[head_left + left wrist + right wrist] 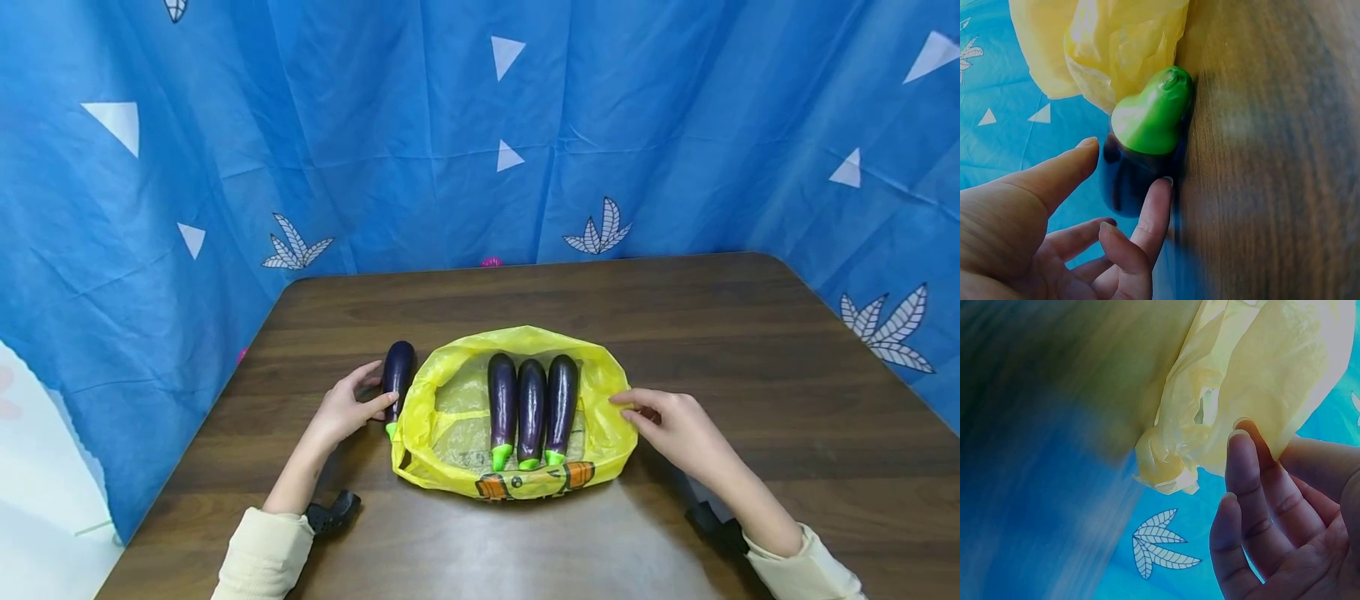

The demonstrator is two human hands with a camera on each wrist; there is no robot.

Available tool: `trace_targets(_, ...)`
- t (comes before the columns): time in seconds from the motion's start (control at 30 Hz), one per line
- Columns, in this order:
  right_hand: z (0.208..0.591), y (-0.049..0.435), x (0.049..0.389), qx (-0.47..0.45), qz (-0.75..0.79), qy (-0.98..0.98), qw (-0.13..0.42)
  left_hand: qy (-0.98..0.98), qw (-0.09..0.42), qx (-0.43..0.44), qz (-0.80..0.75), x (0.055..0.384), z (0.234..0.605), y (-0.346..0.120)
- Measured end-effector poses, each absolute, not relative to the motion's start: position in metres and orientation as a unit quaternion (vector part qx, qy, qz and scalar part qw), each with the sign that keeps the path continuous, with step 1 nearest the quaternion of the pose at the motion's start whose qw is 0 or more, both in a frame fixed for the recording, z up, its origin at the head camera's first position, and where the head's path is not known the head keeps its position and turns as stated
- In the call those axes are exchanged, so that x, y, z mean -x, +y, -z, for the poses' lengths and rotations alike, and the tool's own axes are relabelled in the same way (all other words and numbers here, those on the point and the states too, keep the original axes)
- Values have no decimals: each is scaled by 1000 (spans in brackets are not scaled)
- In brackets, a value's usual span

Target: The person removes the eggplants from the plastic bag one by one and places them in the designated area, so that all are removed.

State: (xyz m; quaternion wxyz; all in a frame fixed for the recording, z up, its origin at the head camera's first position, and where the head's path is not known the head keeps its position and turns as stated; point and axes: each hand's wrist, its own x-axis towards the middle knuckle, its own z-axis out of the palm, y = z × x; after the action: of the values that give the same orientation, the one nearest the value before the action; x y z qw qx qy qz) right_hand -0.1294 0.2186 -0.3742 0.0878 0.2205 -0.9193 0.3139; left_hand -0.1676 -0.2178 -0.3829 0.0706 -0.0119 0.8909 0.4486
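Note:
A yellow plastic bag (pixel 442 367) lies on the table with its mouth spread wide toward me. Inside it three dark purple eggplants (pixel 532 408) with green stem ends lie side by side. Just left of the bag is another eggplant (pixel 399 371), its green end (pixel 1154 119) close against the yellow plastic. My left hand (pixel 345 408) holds this one, thumb on one side and fingers on the other. At the opposite side, my right hand (pixel 675 425) pinches the bag's rim between thumb and fingers. The right wrist view shows the bag's thin plastic (pixel 1272 381) at those fingertips.
The brown wooden table (pixel 675 325) extends around the bag. Behind and beside it hangs a blue curtain (pixel 420 125) with white triangles and leaf prints. A black strap device (pixel 333 511) sits at my left wrist, another (pixel 716 529) at my right.

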Motion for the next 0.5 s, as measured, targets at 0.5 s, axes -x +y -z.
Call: trace_targets(0.5,375,219,129,-221,-312,-920,87,893,72,9,-444,164,379,-222)
